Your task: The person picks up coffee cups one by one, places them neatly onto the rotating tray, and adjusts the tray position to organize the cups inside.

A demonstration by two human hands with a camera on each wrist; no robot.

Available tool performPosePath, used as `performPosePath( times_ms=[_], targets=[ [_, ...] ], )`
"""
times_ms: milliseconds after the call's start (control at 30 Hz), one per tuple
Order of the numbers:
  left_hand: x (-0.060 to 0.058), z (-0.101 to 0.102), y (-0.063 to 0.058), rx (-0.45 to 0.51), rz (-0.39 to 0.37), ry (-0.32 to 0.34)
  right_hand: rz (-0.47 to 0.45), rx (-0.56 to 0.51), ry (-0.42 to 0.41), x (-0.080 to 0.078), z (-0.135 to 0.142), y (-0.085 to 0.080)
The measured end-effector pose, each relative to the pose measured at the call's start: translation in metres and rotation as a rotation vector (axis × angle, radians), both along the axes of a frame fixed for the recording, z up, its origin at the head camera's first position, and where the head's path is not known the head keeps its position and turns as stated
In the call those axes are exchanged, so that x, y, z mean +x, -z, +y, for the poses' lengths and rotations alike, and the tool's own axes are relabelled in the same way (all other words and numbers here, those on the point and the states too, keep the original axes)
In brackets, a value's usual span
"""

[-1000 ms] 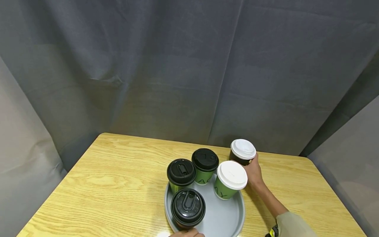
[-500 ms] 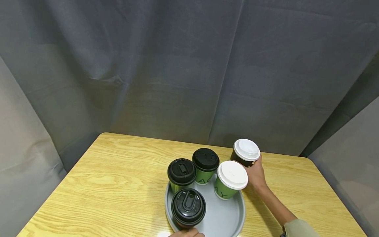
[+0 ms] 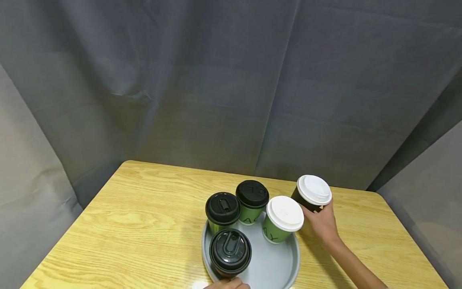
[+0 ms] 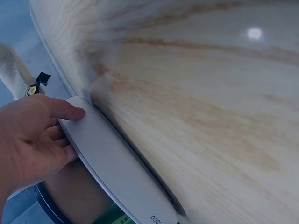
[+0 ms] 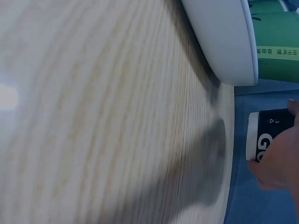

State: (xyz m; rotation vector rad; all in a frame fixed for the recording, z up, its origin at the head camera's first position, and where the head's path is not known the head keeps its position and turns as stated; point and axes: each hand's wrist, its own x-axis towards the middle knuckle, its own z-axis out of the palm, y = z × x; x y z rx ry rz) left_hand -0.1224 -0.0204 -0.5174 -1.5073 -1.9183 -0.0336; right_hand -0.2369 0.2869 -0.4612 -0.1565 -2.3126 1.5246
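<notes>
My right hand grips a black paper coffee cup with a white lid, right of the tray; in the right wrist view the cup looks raised off the table. At the bottom of the head view, my left hand shows only in part. The left wrist view has that hand pinching the rim of the round grey tray, thumb on the outer wall. On the tray stand a dark cup with black lid, two green cups with black lids and a green cup with white lid.
The cups sit close together at the tray's left and back. Underneath is a pale wooden table. A grey curtain hangs behind its far edge, and grey cloth lines both sides.
My right hand has carried the white-lidded black cup to the right and a little nearer, away from the tray. The left hand and the cups on the tray stay where they were.
</notes>
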Motion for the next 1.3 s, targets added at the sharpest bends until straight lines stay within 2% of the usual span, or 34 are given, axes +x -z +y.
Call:
performPosePath(
  times_ms=[233, 467, 600, 900, 1000, 1133, 1300],
  targets=[
    [-0.001, -0.001, 0.002, -0.004, 0.022, -0.002, 0.002, 0.019, -0.003, 0.019, 0.003, -0.003],
    [0.001, 0.0, 0.001, -0.004, -0.015, 0.0, 0.016, 0.072, -0.015, 0.038, 0.008, -0.001],
    [0.002, -0.001, -0.001, -0.007, -0.049, 0.005, 0.025, 0.084, -0.024, 0.048, 0.009, 0.0],
    [0.006, -0.003, -0.008, -0.012, -0.197, 0.033, 0.035, 0.091, -0.048, 0.066, 0.012, 0.002],
    [0.006, -0.003, -0.01, -0.021, -0.205, 0.033, 0.033, 0.091, -0.052, 0.072, 0.011, 0.0],
    [0.007, -0.003, -0.01, -0.014, -0.199, 0.028, 0.007, 0.089, -0.052, 0.081, 0.011, -0.001],
    [0.01, -0.004, -0.011, 0.026, -0.271, 0.04, -0.049, 0.055, -0.057, 0.091, 0.01, -0.003]
  ],
)
